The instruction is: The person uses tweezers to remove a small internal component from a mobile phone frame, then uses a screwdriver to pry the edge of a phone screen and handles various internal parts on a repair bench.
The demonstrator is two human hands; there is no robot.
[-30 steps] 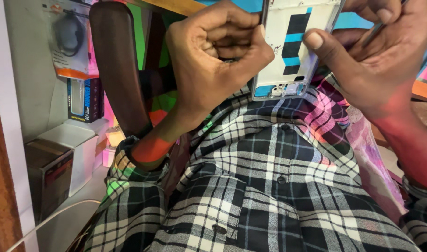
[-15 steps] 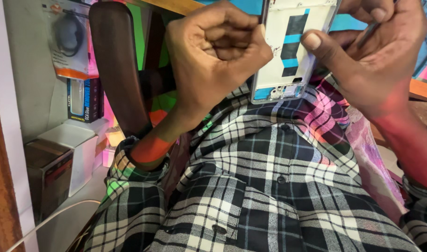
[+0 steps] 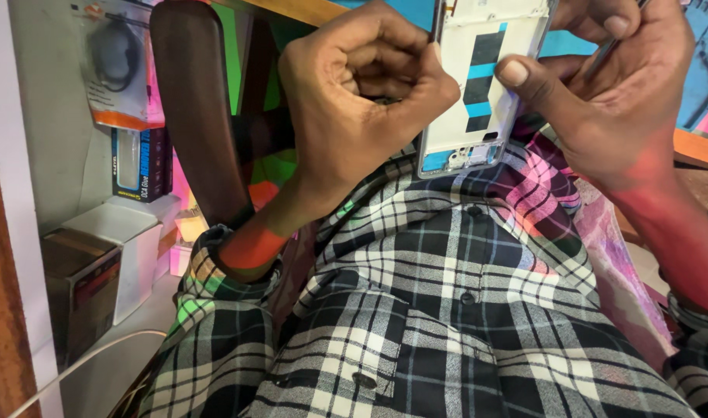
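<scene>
While the person sits with both hands raised above a checked shirt (image 3: pixel 447 310), an opened phone frame (image 3: pixel 478 85) is held upright between them, its bare inner side facing the camera. The left hand (image 3: pixel 361 108) is curled into a tight fist against the frame's left edge, fingers folded inward and clamping that side. The right hand (image 3: pixel 617 93) steadies the opposite edge, thumb (image 3: pixel 524 77) pressed flat on the inner plate, while the remaining fingers pinch a thin tool (image 3: pixel 613 46) whose tip is out of view. The frame appears stripped: a white plate with blue and black strips shows, and no board or battery is visible in it. I judge disassembly to be well advanced; what remains cannot be determined from this view. To the left stand a dark chair back (image 3: pixel 199 116), a hanging packaged accessory (image 3: pixel 114 62) and small boxes (image 3: pixel 98 263) on a shelf.
</scene>
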